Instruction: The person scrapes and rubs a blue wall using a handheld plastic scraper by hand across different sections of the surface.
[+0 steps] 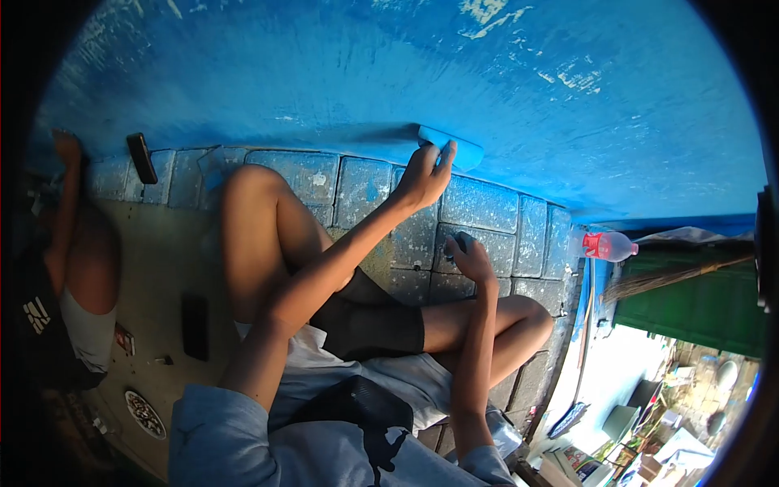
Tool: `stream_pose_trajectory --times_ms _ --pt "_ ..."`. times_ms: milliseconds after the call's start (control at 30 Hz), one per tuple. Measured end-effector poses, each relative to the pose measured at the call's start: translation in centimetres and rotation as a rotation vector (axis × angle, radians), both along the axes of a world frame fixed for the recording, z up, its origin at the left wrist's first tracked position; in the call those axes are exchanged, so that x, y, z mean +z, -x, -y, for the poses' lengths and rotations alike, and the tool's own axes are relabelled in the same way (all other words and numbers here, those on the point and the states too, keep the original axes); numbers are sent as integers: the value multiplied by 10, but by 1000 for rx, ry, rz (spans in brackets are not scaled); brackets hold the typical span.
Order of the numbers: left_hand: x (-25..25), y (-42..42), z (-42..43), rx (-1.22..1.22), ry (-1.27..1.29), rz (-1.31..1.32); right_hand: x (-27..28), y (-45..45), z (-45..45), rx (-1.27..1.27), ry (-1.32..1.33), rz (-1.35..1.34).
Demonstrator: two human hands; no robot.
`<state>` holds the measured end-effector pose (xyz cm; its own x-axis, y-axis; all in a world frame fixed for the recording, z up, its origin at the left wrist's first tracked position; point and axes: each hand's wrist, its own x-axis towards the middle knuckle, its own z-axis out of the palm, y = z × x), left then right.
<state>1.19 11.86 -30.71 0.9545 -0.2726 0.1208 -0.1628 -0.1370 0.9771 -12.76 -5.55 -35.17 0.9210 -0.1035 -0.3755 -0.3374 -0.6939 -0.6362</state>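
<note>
My left hand (428, 174) is closed on a flat blue scraper-like tool (461, 149), whose wide blade lies against the blue painted surface (324, 73). To its right and lower, my right hand (474, 261) is closed round a small dark object (463, 241), mostly hidden by the fingers. It is over the grey paving blocks (479, 203), which are spotted with pale and blue paint. My bent legs are on both sides of the hands.
At the left sits another person (61, 284). A phone-like dark object (141, 158) is near the wall, and another dark slab (195, 327) and a dish (145, 415) lie lower. Rightward are a red-labelled bottle (607, 246), a broom (677, 278) and clutter.
</note>
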Motion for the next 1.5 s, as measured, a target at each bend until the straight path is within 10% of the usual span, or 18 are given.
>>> stream_pose_trajectory --times_ms 1500 --pt "-18 1 3 -32 55 182 5 -3 -2 51 76 39"
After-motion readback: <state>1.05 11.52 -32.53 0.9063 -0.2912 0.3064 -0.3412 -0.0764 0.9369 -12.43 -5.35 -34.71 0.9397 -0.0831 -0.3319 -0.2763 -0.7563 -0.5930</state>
